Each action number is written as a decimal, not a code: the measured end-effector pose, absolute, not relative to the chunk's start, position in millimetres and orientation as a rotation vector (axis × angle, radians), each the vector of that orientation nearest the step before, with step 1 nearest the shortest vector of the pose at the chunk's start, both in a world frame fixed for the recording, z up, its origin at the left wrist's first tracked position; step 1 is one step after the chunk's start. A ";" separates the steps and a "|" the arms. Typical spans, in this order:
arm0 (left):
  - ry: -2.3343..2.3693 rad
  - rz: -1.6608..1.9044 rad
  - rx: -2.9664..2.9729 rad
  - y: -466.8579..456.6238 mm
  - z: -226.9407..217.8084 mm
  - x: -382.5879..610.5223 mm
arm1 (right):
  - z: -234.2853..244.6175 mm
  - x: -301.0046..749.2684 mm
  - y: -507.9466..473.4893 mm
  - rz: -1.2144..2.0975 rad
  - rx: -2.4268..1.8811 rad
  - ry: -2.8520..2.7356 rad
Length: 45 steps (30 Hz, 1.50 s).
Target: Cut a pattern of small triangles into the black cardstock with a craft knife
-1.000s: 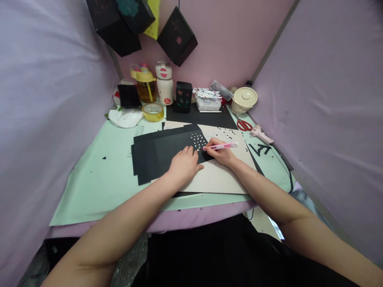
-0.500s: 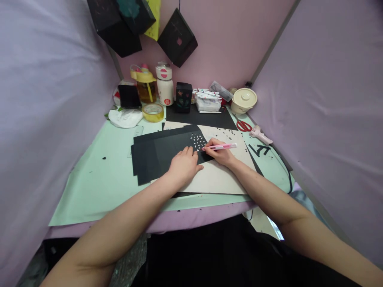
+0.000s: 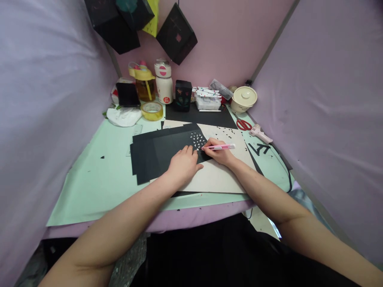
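Note:
A sheet of black card (image 3: 161, 153) lies on a pale board (image 3: 215, 179), with a cluster of small triangular cut-outs (image 3: 198, 139) near its right end. My left hand (image 3: 184, 161) rests flat on the card, fingers stretched out and thumb apart, just below and left of the cut-outs. In a pen-like grip, my right hand (image 3: 217, 151) holds a slim pink craft knife (image 3: 223, 147). The knife's tip points left and meets the card beside the cut-outs, close to my left fingertips; the blade itself is too small to make out.
Black scraps (image 3: 229, 132) dot the board. On the right lie red-handled scissors (image 3: 243, 124), a glue gun (image 3: 260, 134) and black strips (image 3: 259, 149). Along the back stand a tape roll (image 3: 152, 111), a white bottle (image 3: 164, 85), markers (image 3: 207, 92) and a lidded bowl (image 3: 244, 99). Black boxes (image 3: 177, 34) hang above.
The whole view has shifted slightly. The knife's rear end has dipped a little to the left; my left hand stays pressed on the card.

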<state>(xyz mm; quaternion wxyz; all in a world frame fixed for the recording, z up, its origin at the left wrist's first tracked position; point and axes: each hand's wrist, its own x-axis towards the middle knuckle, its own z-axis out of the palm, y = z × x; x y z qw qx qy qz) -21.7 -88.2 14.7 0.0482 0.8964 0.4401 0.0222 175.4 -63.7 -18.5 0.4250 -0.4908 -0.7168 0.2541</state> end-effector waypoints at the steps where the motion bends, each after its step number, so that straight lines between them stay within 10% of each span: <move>1: 1.341 0.072 2.733 -88.1 14.5 -21.7 | -17.5 175.2 -64.0 0.638 -1.232 -1.768; 45: 1.225 0.272 2.626 -85.2 9.5 -22.0 | -7.2 180.0 -51.6 1.019 -1.048 -1.060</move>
